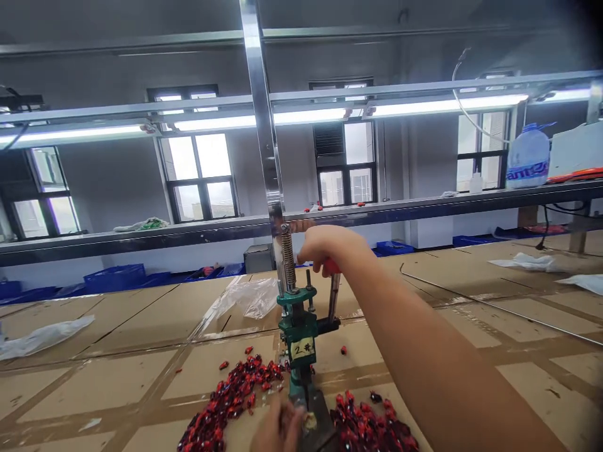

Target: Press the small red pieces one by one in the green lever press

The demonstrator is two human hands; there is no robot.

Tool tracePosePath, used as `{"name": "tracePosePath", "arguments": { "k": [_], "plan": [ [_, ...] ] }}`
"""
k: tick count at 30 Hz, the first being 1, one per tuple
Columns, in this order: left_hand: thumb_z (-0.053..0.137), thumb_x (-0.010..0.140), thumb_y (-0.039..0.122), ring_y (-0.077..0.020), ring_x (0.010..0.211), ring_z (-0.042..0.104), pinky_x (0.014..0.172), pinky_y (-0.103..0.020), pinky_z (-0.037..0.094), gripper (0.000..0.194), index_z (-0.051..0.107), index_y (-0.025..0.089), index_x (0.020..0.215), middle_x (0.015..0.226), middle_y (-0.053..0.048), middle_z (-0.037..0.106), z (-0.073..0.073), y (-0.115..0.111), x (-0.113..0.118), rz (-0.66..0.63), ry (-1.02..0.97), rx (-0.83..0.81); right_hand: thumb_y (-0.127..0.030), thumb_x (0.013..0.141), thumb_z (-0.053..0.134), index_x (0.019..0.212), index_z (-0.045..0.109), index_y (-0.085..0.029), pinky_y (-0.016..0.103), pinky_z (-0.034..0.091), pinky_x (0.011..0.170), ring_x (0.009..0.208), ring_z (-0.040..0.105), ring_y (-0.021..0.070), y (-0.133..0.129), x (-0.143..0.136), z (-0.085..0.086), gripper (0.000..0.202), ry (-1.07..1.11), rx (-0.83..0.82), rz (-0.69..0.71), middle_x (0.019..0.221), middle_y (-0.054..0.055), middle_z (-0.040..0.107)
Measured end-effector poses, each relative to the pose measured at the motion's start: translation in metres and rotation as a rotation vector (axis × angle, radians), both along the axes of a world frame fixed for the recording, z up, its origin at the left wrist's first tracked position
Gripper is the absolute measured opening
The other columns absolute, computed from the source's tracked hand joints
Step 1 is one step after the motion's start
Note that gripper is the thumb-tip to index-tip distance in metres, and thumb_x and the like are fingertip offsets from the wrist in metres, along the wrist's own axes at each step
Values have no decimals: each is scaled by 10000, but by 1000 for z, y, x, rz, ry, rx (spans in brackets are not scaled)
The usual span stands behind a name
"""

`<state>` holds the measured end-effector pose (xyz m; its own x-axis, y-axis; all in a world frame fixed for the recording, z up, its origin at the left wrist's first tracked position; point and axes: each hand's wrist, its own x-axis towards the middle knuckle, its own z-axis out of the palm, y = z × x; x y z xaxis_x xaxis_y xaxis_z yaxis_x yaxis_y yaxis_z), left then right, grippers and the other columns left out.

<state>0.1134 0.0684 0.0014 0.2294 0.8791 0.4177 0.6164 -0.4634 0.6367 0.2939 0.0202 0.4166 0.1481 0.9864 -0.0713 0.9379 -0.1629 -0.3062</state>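
Note:
A small green hand press [301, 339] with a spring and a paper label stands on the cardboard-covered table [141, 326]. My right hand [330, 249] is closed around the red grip of its lever, raised above the press. My left hand [277, 430] sits low at the base of the press, fingertips at the die area; whether it pinches a piece I cannot tell. Piles of small red and black parts lie on both sides: a left pile [226, 402] and a right pile [367, 424].
A metal upright post [264, 125] rises behind the press. Crumpled clear plastic bags [252, 295] lie on the table. Blue crates [115, 276] line the far side. A shelf holds a large water bottle [527, 157]. Strip lights hang overhead.

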Motion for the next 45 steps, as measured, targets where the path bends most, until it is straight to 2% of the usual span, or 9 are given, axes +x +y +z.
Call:
{"name": "tracePosePath", "arguments": {
  "k": [5, 9, 13, 20, 25, 29, 33, 37, 45],
  "plan": [
    [387, 1009, 457, -224, 841, 731, 704, -263, 465, 337, 631, 242, 922, 841, -38, 760, 46, 58, -29, 157, 294, -111, -409, 943, 567, 1012, 691, -75, 414, 607, 796, 737, 719, 208, 0, -1, -1, 363, 51, -35, 13, 915, 120, 732],
    [668, 831, 295, -315, 958, 733, 789, -331, 482, 110, 668, 185, 834, 919, -146, 778, 47, 95, -2, 130, 378, -151, -312, 955, 539, 1009, 690, -89, 411, 606, 799, 757, 723, 201, 0, -1, -1, 275, 60, -37, -19, 938, 113, 738],
    [724, 725, 176, -301, 970, 737, 822, -333, 491, 92, 693, 191, 810, 911, -132, 784, 51, 106, 14, 78, 306, -186, -259, 941, 556, 1010, 693, -91, 410, 605, 798, 754, 720, 196, -1, 0, 1, 228, 55, -33, -13, 929, 106, 746],
    [674, 785, 442, -234, 829, 730, 721, -282, 521, 329, 728, 172, 963, 830, -55, 780, 55, 68, -3, -31, 33, -271, -282, 930, 591, 1057, 694, -72, 398, 607, 761, 729, 716, 211, -3, 3, 2, 266, 86, -9, 20, 877, 117, 747],
    [801, 611, 470, -179, 673, 680, 588, -249, 502, 526, 744, 144, 1021, 843, -48, 783, 25, 11, 2, -51, -737, -601, -247, 916, 606, 1221, 627, -100, 310, 600, 689, 702, 718, 183, -1, 5, 1, 338, 159, 55, 54, 884, 85, 745],
    [893, 531, 377, -145, 702, 692, 649, -233, 538, 584, 724, 155, 1045, 956, -76, 801, 25, -10, 5, -58, -1073, -733, -184, 896, 577, 1243, 608, -82, 349, 605, 652, 631, 708, 203, 2, 4, -2, 364, 149, 102, 51, 821, 93, 738],
    [888, 622, 457, -241, 1005, 740, 826, -291, 575, 550, 719, 179, 1066, 1024, -97, 808, 27, -9, 3, -120, -917, -617, -151, 874, 579, 1345, 548, -105, 374, 605, 617, 597, 703, 217, 0, 4, -4, 475, 172, 132, 77, 821, 91, 743],
    [838, 651, 529, -314, 1146, 699, 990, -391, 550, 441, 801, 197, 939, 1128, -102, 798, 8, 0, -1, -200, -571, -455, -163, 880, 581, 1463, 440, -124, 353, 596, 580, 599, 709, 219, -4, 6, -3, 600, 226, 130, 83, 865, 95, 753],
    [744, 658, 523, -328, 999, 742, 958, -458, 564, 346, 834, 297, 905, 1016, -40, 831, -11, 11, -2, -109, -191, -279, -178, 866, 629, 1473, 427, -139, 324, 590, 611, 618, 711, 205, -5, 4, -2, 641, 250, 127, 76, 856, 86, 759]
  ]
}}
